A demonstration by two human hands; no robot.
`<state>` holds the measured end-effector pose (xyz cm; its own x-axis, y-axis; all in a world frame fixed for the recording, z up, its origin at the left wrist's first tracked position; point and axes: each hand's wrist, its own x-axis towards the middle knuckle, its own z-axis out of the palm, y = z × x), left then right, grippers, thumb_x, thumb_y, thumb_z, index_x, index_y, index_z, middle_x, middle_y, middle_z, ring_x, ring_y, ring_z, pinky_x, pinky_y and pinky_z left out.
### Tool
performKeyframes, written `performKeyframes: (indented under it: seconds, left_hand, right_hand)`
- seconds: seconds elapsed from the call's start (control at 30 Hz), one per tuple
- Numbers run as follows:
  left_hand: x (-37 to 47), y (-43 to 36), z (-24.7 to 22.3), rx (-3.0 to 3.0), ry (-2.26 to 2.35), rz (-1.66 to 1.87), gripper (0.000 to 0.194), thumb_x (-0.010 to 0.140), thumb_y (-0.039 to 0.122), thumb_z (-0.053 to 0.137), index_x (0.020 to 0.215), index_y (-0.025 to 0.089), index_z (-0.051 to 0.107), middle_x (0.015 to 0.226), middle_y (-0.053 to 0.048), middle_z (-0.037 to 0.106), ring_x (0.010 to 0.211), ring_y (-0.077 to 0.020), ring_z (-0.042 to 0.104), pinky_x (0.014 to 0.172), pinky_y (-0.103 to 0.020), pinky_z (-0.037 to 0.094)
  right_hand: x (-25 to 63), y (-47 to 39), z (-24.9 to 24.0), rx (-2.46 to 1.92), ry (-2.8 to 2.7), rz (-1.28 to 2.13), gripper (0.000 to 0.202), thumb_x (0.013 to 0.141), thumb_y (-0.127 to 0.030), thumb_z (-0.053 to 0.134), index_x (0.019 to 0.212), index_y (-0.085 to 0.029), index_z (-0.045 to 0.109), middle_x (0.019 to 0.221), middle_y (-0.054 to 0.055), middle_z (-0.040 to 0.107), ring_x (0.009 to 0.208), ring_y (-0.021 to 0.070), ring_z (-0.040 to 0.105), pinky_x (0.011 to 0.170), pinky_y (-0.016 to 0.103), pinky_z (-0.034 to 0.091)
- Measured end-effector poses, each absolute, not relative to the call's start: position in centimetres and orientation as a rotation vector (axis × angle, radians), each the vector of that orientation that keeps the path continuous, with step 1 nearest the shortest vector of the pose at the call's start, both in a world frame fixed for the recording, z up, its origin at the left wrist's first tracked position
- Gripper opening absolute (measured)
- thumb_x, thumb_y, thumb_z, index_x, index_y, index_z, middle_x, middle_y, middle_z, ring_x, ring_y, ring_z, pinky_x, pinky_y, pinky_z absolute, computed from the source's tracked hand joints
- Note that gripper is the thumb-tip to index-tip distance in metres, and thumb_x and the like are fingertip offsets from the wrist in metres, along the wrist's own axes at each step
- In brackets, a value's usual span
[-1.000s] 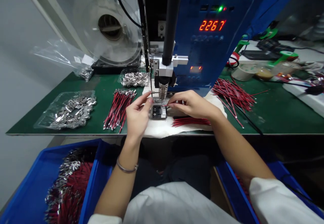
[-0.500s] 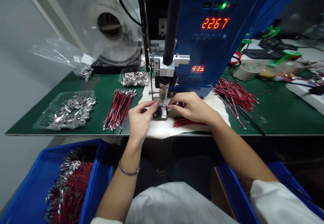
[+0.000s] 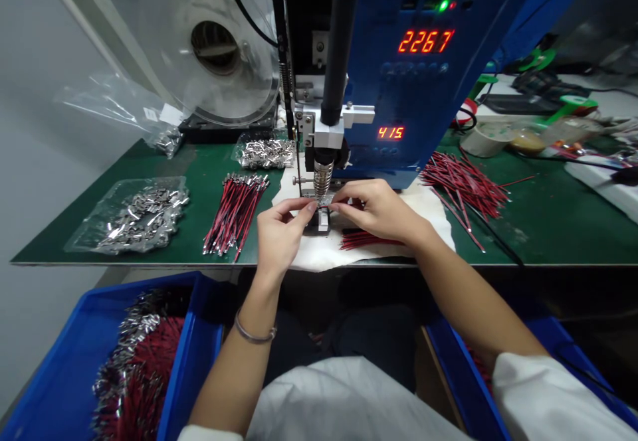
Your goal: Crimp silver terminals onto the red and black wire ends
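Observation:
My left hand (image 3: 282,235) is closed in a pinch at the left side of a small black and silver fixture (image 3: 323,220). What its fingertips hold is too small to make out. From the right, my right hand (image 3: 376,208) pinches a short red wire (image 3: 325,206) over the fixture. Directly above both fingertips stands the spring-wrapped head (image 3: 323,178) of a soldering machine. Beneath my right hand a bundle of red and black wires (image 3: 366,238) lies on white paper (image 3: 316,258).
The blue machine housing (image 3: 399,102) rises behind. Left are wires with metal ends (image 3: 236,215) and trays of metal parts (image 3: 142,218) (image 3: 266,153). More red wires (image 3: 463,182) lie right. A blue bin (image 3: 60,361) of finished-looking wire pieces sits below the table edge.
My left hand has shifted slightly right, closer to my right fingertips. My right hand stays nearly still. The lower display now reads clearly; the upper number is the same.

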<state>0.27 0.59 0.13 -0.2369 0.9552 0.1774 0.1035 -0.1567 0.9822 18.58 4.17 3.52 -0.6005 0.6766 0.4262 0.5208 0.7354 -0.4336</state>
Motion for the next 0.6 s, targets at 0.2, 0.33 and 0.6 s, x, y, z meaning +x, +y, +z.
performKeyframes:
  seconds: [0.2, 0.33, 0.6]
  left_hand:
    - [0.29, 0.67, 0.02, 1.263, 1.346, 1.493, 0.022, 0.069, 0.033, 0.077, 0.082, 0.016, 0.075, 0.075, -0.005, 0.071, 0.056, -0.0087, 0.049, 0.053, -0.022, 0.037]
    - [0.28, 0.61, -0.1, 1.259, 1.353, 1.494, 0.021, 0.069, 0.033, 0.077, 0.08, 0.016, 0.075, 0.071, -0.004, 0.069, 0.055, -0.0088, 0.049, 0.053, -0.022, 0.037]
    - [0.31, 0.55, -0.07, 1.263, 1.376, 1.497, 0.021, 0.07, 0.035, 0.076, 0.08, 0.017, 0.077, 0.064, -0.002, 0.065, 0.055, -0.0096, 0.049, 0.052, -0.023, 0.036]
  right_hand:
    - [18.29, 3.99, 3.45, -0.972, -2.322, 0.38, 0.016, 0.087, -0.022, 0.059, 0.084, -0.012, 0.071, 0.081, 0.007, 0.072, 0.069, 0.0149, 0.062, 0.064, 0.025, 0.04]
    - [18.12, 3.82, 3.42, -1.025, -2.268, 0.429, 0.014, 0.086, -0.021, 0.06, 0.082, -0.013, 0.072, 0.078, 0.005, 0.072, 0.067, 0.0141, 0.061, 0.063, 0.024, 0.039]
    - [17.87, 3.58, 3.32, -1.069, -2.205, 0.459, 0.015, 0.083, -0.02, 0.06, 0.079, -0.013, 0.073, 0.07, 0.002, 0.069, 0.056, 0.0101, 0.054, 0.058, 0.023, 0.036]
